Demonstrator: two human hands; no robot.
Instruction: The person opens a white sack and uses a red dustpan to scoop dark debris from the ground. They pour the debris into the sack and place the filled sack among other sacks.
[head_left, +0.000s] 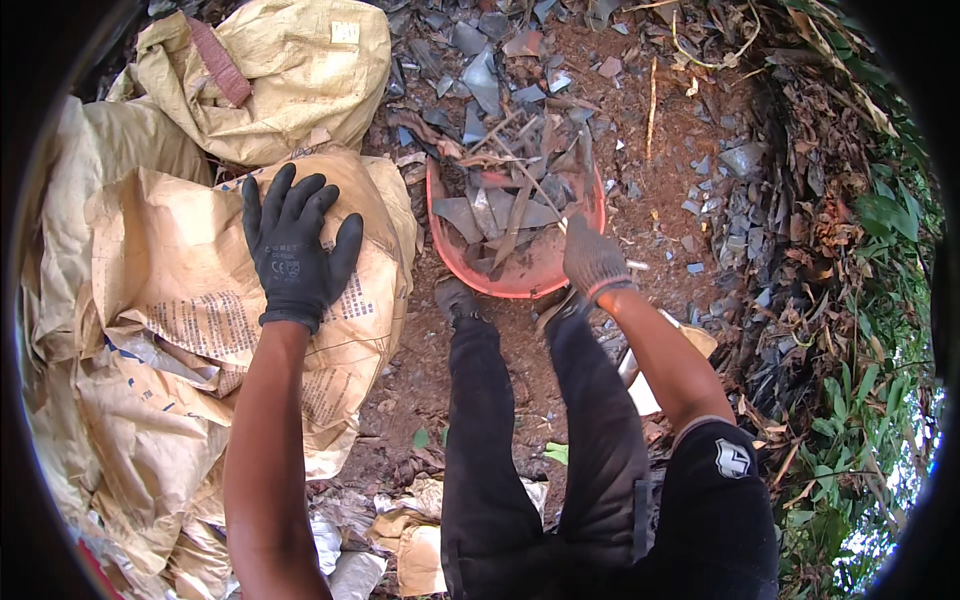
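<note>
My left hand (296, 245), in a dark printed glove, lies with fingers spread on a crumpled tan paper sack (215, 290). On the other side, my right hand (592, 258), in a grey knit glove, is closed around a thin rod (637, 265) with a pale end poking out behind it. The rod seems to run up over an orange-red plastic scoop or basin (460, 272), just left of that hand. Grey flat shards (462, 218), dry leaves and twigs fill the basin. How the rod ends among the twigs is hard to make out.
Another tan sack (285, 75) bulges at the upper left. Broken grey shards (482, 80) litter the reddish soil around the basin. Green plants (880, 215) edge the right side. My shoes and dark trousers (480, 400) stand below the basin; paper scraps (420, 555) lie near the bottom.
</note>
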